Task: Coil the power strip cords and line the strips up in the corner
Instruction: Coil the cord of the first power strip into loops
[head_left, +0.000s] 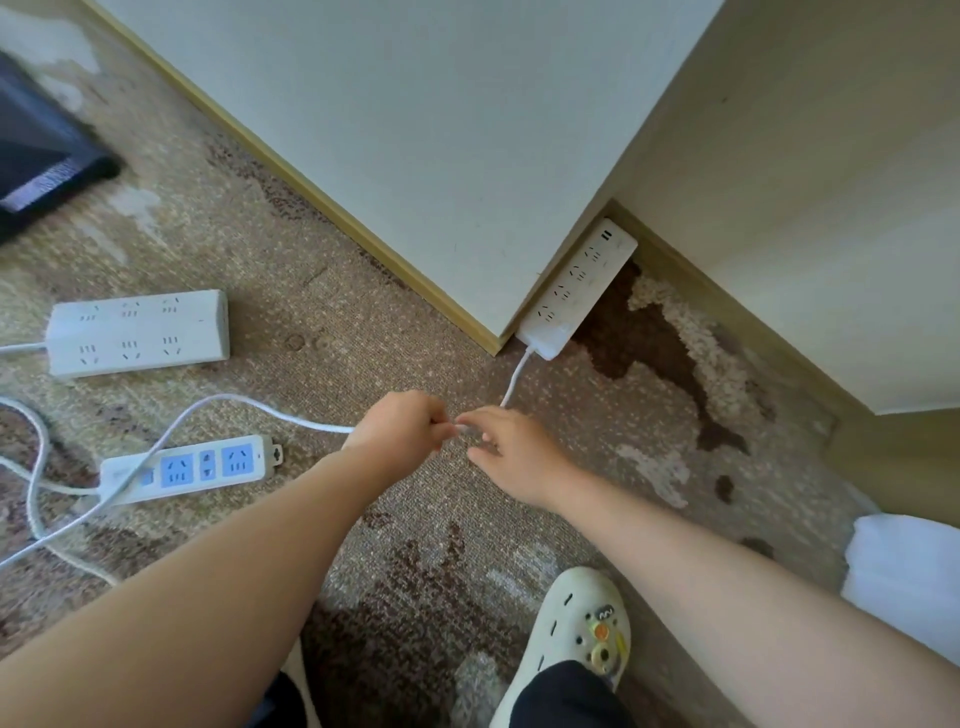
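Observation:
A long white power strip (576, 291) lies in the corner, pressed against the white wall. Its white cord (514, 382) runs down to my hands. My left hand (397, 423) and my right hand (511, 447) meet over the carpet and both pinch this cord. From my left hand the cord (234, 402) trails left across the floor. A wide white strip (137, 332) with two rows of sockets lies at the left. Below it sits a white strip with blue sockets (189, 467), the cord passing over it.
Loose white cords (36, 467) loop on the patterned carpet at the far left. A black object (36, 150) stands at upper left. A folded white cloth (904, 577) lies at the right edge. My foot in a cream clog (576, 629) is near the bottom.

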